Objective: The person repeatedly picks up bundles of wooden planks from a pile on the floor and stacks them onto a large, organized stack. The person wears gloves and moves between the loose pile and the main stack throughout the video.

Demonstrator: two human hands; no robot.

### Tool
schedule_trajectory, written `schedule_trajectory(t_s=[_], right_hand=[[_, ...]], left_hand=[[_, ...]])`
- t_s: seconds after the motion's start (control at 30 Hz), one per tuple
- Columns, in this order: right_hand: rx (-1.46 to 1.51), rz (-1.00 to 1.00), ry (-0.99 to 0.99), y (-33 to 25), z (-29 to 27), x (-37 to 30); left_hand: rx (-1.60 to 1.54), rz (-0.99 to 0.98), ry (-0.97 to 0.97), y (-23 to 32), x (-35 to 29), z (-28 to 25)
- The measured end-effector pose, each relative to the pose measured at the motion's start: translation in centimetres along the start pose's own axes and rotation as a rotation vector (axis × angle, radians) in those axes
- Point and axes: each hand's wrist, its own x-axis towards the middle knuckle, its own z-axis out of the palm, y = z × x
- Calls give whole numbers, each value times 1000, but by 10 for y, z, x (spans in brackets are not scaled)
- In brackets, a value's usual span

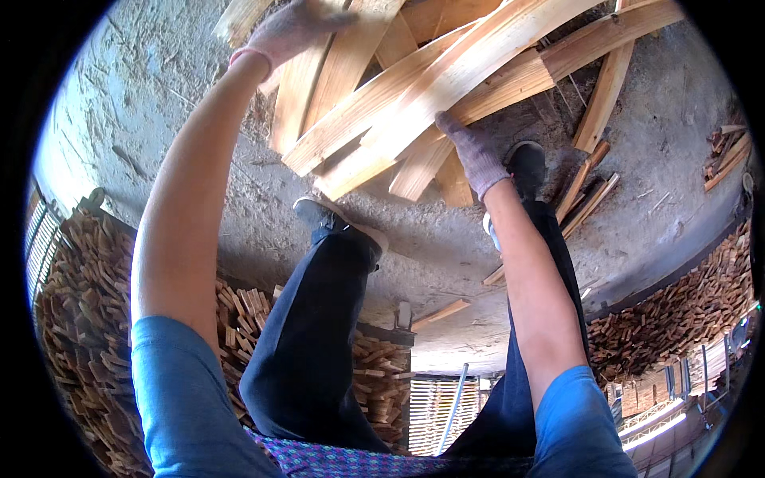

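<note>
Loose boards (466,72) lie crosswise in a pile on the floor (649,143), ahead of the person's shoes (527,169). Gloved hands: left hand (288,36) over the far-left boards; right hand (470,150) at a near edge. Grip cannot be determined for either.

"Whatcha got there?"
"Sawn wooden planks (378,103), pale to honey-tan, lying loose and crisscrossed in front of me. One long pale plank (462,68) slants across the top; a tan plank (603,99) pokes out right."
</note>
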Motion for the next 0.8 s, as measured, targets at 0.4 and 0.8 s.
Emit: schedule_trajectory(t_s=[0.4,0.8], right_hand=[[665,94,19,-27,-9,-40],[485,-6,-160,-30,-32,-32]], left_hand=[[-213,41,-357,90,-74,85],[-1349,-290,-369,141,-86,49]])
